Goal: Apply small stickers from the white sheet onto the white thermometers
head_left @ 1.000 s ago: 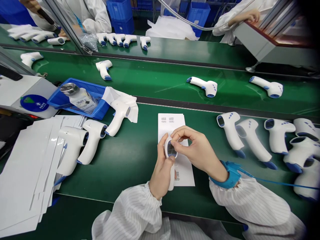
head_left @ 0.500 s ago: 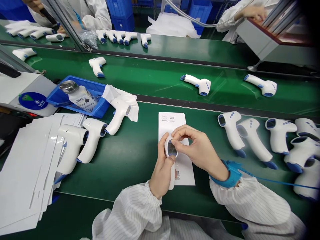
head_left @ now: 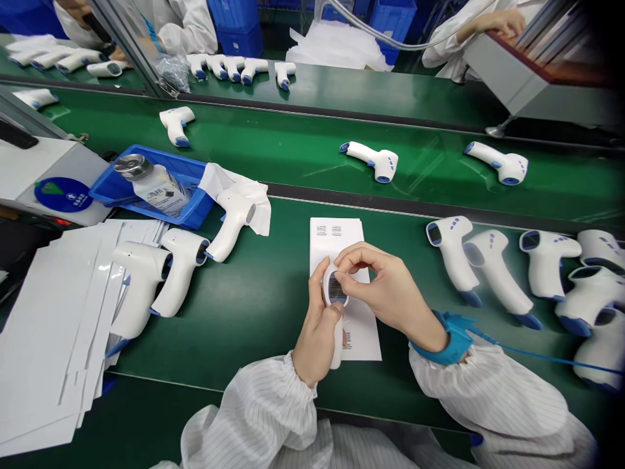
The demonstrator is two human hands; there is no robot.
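My left hand (head_left: 318,332) is wrapped around a white infrared thermometer (head_left: 336,286), its dark screen facing up and its handle pointing toward me. At the upper edge of that screen, my right hand (head_left: 381,280) has thumb and index finger pinched together; whatever lies between the fingertips is too small to make out. A blue strap with a cord circles the right wrist. Beneath both hands lies a printed white sheet (head_left: 361,332) on the green table.
Several thermometers (head_left: 452,257) lie at the right, others (head_left: 178,273) at the left beside stacked papers (head_left: 53,326). A blue tray (head_left: 198,212) holds a bottle (head_left: 159,189). Beyond runs a green belt (head_left: 273,143) carrying thermometers. Two co-workers' sleeves (head_left: 188,26) show across the line.
On the belt, the thermometers have shifted a little to the left. My hands and the thermometer in them keep nearly the same position.
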